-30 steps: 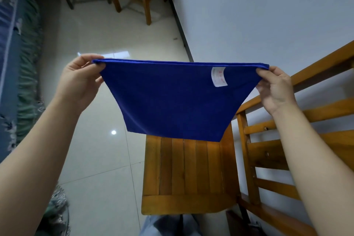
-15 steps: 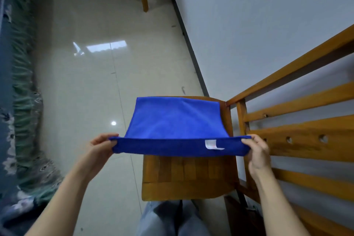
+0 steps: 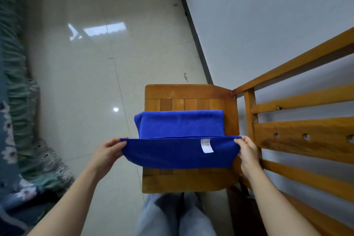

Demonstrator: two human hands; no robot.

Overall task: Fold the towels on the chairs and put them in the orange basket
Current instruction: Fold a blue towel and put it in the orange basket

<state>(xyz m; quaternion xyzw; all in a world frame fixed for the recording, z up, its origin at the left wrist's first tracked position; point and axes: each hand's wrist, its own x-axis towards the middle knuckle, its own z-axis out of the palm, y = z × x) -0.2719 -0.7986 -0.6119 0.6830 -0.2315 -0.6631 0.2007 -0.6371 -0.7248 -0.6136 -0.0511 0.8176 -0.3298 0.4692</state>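
Our left hand [image 3: 109,151] and right hand [image 3: 248,152] each pinch a near corner of the blue towel [image 3: 172,152], whose far half lies on the chair seat [image 3: 187,180]. We should draw the edge taut, aligning corners before lowering.

Blue towel [image 3: 180,124] lies on wooden chair seat [image 3: 183,92].

Home room: glossy tiled floor [image 3: 76,82], wooden chair [image 3: 183,94], patterned fabric [image 3: 17,140] at left.
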